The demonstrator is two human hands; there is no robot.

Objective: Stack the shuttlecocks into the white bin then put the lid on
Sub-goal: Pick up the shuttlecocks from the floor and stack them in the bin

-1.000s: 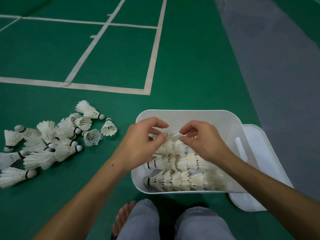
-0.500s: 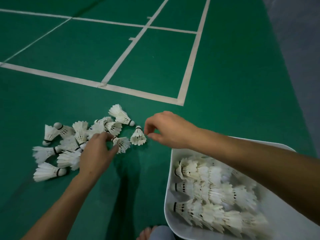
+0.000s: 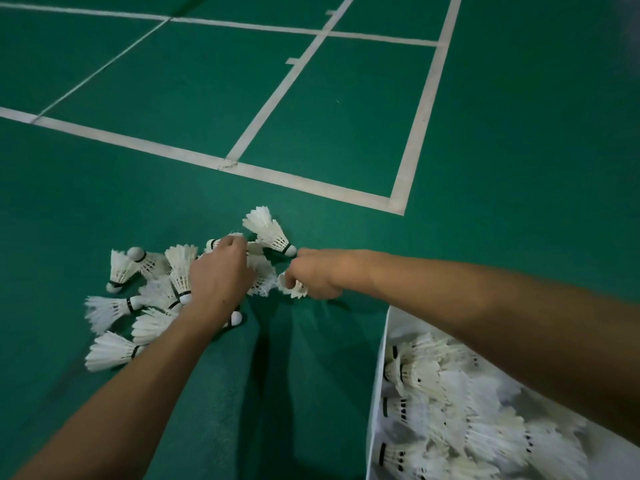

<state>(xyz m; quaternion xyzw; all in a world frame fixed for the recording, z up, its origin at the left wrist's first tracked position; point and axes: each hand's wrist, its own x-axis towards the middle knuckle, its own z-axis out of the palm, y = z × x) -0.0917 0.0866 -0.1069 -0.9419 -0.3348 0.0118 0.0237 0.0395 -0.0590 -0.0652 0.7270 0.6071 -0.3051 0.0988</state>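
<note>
Loose shuttlecocks on floor, under/around both hands: approx. 12 visible. White bin below right forearm: qty 1, holding 3 nested rows.

No text, label, brand or number can be read anywhere. The shuttlecocks carry only plain black bands near their corks, and the green court floor bears only white boundary lines.

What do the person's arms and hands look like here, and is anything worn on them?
Both forearms are bare to the frame edge: no sleeves, gloves, watch or bands in view. The left hand and right hand show no rings that can be made out.
</note>
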